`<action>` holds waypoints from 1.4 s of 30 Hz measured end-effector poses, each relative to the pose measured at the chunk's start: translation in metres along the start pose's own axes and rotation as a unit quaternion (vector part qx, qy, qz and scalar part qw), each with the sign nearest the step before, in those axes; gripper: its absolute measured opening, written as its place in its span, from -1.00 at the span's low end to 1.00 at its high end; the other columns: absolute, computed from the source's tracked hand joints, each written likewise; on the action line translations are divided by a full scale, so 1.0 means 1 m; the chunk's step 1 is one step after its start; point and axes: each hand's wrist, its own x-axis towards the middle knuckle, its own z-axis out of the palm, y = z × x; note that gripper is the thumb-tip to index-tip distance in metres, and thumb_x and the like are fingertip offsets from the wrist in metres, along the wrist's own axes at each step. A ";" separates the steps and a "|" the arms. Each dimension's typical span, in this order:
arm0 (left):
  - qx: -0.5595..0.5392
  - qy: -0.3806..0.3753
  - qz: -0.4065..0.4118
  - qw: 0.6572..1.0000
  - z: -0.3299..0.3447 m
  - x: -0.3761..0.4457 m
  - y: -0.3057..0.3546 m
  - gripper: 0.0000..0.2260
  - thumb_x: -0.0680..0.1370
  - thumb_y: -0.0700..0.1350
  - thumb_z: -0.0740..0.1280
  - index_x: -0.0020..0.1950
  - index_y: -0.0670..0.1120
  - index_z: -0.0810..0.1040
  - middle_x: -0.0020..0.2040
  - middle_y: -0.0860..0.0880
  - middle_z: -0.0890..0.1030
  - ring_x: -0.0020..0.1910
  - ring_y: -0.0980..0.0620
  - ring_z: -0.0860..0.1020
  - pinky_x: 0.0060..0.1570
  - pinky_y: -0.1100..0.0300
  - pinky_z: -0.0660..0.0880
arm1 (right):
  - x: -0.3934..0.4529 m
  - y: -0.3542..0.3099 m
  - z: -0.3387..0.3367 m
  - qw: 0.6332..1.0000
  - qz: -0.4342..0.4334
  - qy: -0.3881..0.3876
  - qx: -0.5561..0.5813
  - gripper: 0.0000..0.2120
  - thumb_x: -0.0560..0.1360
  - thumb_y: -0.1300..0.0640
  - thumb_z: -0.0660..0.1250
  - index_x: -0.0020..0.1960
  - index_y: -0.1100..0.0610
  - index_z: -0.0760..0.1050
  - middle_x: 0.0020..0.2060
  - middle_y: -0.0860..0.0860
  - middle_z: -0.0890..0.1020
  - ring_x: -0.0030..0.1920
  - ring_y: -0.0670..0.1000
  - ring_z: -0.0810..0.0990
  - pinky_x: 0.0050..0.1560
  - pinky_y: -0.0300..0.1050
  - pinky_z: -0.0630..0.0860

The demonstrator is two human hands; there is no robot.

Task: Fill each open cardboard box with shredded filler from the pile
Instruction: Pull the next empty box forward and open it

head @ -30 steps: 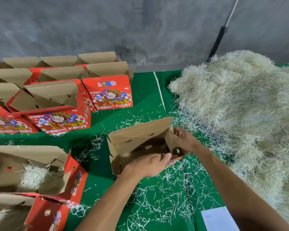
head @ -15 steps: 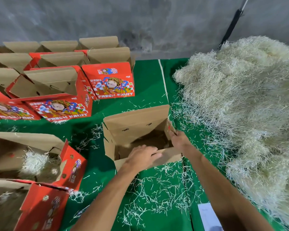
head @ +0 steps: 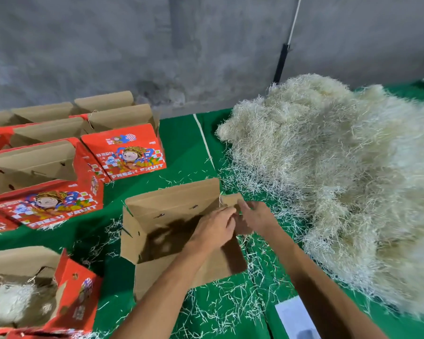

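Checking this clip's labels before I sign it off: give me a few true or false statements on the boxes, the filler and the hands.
1. The filler pile lies to the right of the open box that the hands work on. True.
2. That open box is already full of filler. False: its inside shows bare cardboard.
3. Both the left hand and the right hand are at the box's right end. True.
4. The box at lower left holds no filler. False: a clump of filler lies inside it.
5. The table cover is blue. False: it is green.
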 end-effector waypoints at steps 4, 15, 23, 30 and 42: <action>-0.036 -0.022 0.026 0.999 0.018 0.036 0.037 -0.70 0.56 -0.03 0.26 0.29 0.09 0.45 0.18 0.06 0.60 0.09 0.07 0.56 0.11 0.04 0.55 | -0.014 0.019 -0.055 0.996 -0.035 0.068 0.052 -0.64 0.65 -0.13 0.18 0.03 0.13 0.56 -0.11 0.05 0.66 -0.23 -0.02 0.61 -0.25 -0.17 0.53; -0.294 -0.229 -0.056 0.926 0.139 0.108 0.173 -0.35 0.58 0.06 0.34 0.54 0.23 0.02 0.59 0.02 0.13 0.41 -0.19 0.39 0.36 -0.15 0.37 | -0.012 0.191 -0.156 0.969 0.109 0.220 0.028 -0.36 0.53 -0.27 0.32 0.41 0.16 0.44 0.36 0.11 0.53 0.03 0.01 0.62 0.25 -0.01 0.51; -0.268 -0.299 -0.203 0.893 0.235 0.138 0.206 -0.46 0.64 0.11 0.20 0.56 0.22 0.04 0.58 -0.09 0.13 0.26 -0.05 0.51 -0.19 0.14 0.64 | 0.020 0.279 -0.127 0.961 0.210 0.168 -0.071 -0.32 0.58 -0.36 0.09 0.54 0.05 0.23 0.56 0.06 0.24 0.36 0.11 0.49 0.42 0.19 0.33; -0.394 -0.336 -0.290 0.805 0.255 0.162 0.213 -0.64 0.69 0.11 0.08 0.49 0.14 0.30 0.35 -0.07 0.50 0.13 -0.04 0.57 -0.06 0.05 0.58 | 0.042 0.260 -0.114 0.962 0.181 0.183 0.093 -0.40 0.64 -0.27 -0.11 -0.12 0.14 0.49 -0.01 0.00 0.56 -0.10 0.01 0.55 0.14 0.13 0.61; -0.535 -0.040 -0.380 0.754 0.134 0.180 0.156 -0.61 0.58 0.08 0.34 0.35 -0.01 0.37 0.17 -0.15 0.54 0.04 -0.18 0.60 -0.08 -0.05 0.61 | 0.005 0.143 -0.092 0.919 -0.029 0.237 0.312 -0.81 0.63 0.13 0.24 0.06 0.02 0.64 -0.12 -0.07 0.72 -0.16 -0.14 0.69 -0.11 -0.22 0.62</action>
